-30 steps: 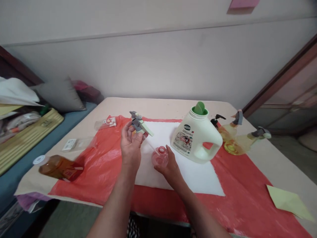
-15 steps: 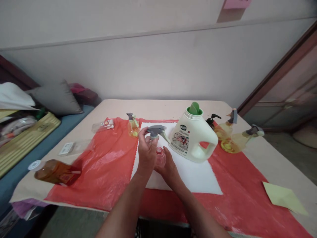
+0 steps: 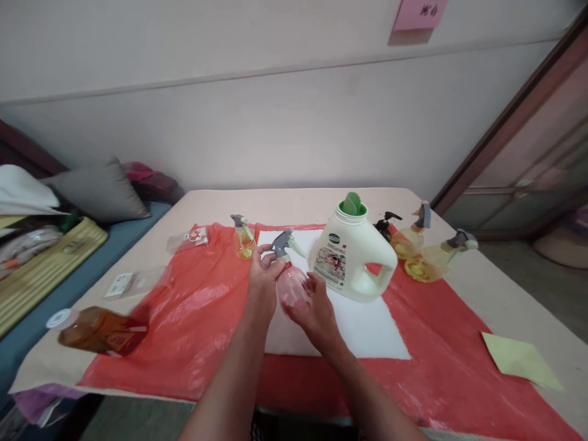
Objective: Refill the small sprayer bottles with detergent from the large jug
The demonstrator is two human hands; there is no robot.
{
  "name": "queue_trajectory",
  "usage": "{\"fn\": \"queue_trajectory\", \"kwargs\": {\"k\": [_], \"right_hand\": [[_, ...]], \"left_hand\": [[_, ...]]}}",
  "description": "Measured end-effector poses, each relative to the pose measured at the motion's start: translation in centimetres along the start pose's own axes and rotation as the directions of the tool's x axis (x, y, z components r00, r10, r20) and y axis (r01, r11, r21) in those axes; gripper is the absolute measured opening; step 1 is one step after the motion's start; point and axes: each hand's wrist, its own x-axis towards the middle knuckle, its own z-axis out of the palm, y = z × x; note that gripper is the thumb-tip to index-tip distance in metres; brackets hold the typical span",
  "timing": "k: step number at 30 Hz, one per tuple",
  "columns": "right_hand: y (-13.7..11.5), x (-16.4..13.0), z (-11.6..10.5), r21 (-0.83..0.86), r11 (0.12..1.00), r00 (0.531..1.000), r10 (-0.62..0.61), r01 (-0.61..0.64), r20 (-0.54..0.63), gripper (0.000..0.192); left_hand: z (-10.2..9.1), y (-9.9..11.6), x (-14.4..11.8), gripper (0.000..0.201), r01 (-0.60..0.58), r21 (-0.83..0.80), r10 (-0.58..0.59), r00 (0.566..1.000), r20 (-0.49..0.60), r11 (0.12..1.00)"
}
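A clear pink spray bottle [image 3: 290, 286] is held tilted between my hands above a white cloth [image 3: 353, 334]. Its grey spray head [image 3: 281, 244] with a pale green trigger sits at the mouth of the bottle. My left hand [image 3: 264, 272] is closed around the base of the spray head. Wrapped round the lower right side of the bottle is my right hand [image 3: 316, 309]. Just right of them stands a large cream detergent jug [image 3: 356, 257] with a green cup [image 3: 351, 204] in its open mouth.
Yellow spray bottles [image 3: 244, 240] stand behind left and at right [image 3: 429, 263], beside a black pump bottle [image 3: 383, 225]. A brown-filled bottle [image 3: 98, 331] lies at left near clear packaging [image 3: 138, 282]. Red plastic sheeting [image 3: 206, 318] covers much of the table. Yellow paper [image 3: 519, 361] lies right.
The spray head, held above the open bottle neck before, has come down onto it. The bottle has been raised and tilted, so more of its pink body shows. The view has shifted slightly.
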Motion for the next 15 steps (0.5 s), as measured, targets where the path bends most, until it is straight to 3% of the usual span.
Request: {"fn": "queue_trajectory", "kwargs": {"k": [5, 8, 10, 12, 15], "right_hand": [[-2.7, 0.1, -2.1, 0.018, 0.999, 1.000, -0.030, 0.030, -0.003, 0.076], [-3.7, 0.2, -2.7, 0.190, 0.978, 0.994, 0.072, -0.088, 0.087, 0.071], [-4.0, 0.2, -3.0, 0.390, 0.888, 0.960, 0.163, -0.243, 0.228, 0.064], [-4.2, 0.1, -3.1, 0.535, 0.769, 0.921, 0.178, -0.349, 0.345, 0.056], [-4.4, 0.0, -3.4, 0.612, 0.705, 0.916, 0.138, -0.357, 0.376, 0.051]], "left_hand": [[0.1, 1.3, -0.4, 0.055, 0.001, -0.094, 0.003, 0.999, 0.041, 0.996], [0.1, 1.5, -0.4, 0.053, -0.011, -0.111, 0.022, 0.995, 0.098, 0.994], [0.0, 1.7, -0.4, 0.052, -0.001, -0.126, 0.020, 0.989, 0.144, 0.992], [0.0, 2.0, -0.5, 0.051, 0.020, -0.146, 0.008, 0.982, 0.189, 0.989], [0.1, 2.5, -0.8, 0.052, 0.045, -0.143, -0.013, 0.976, 0.219, 0.989]]}}
